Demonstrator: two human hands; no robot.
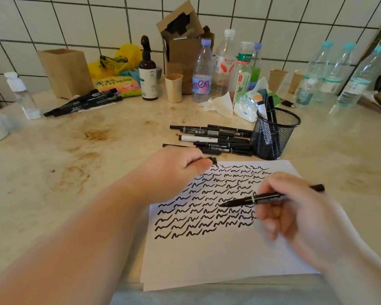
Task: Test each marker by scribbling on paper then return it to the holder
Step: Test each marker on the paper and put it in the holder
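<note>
The right hand (295,208) grips an uncapped black marker (271,197), fingers curled round the barrel, tip angled down and left over the scribbled rows on the paper (218,256). Whether the tip touches the sheet cannot be confirmed; it sits at or just above an existing line of marks. The left hand (174,170) pinches a small black cap (212,160) between thumb and fingers at the paper's upper left corner.

The mesh holder (274,134) stands just beyond the paper's top edge, with a few markers upright inside. A pile of loose markers (213,138) lies flat beside it on its left, touching or nearly touching its wall. A second group of markers (84,102) lies far off to the left, near a wooden box (65,72).

Risks noted:
- Most of the upper sheet is already covered; a fresh scribble laid over old marks would make a weak marker hard to judge.
- The paper is not pinned by either hand and overhangs the counter edge; a firm stroke may shift it.
- Tested and untested markers lie close together; a mix-up is likely.
- Reaching for the holder may knock the pile or tip the light mesh cup.
</note>
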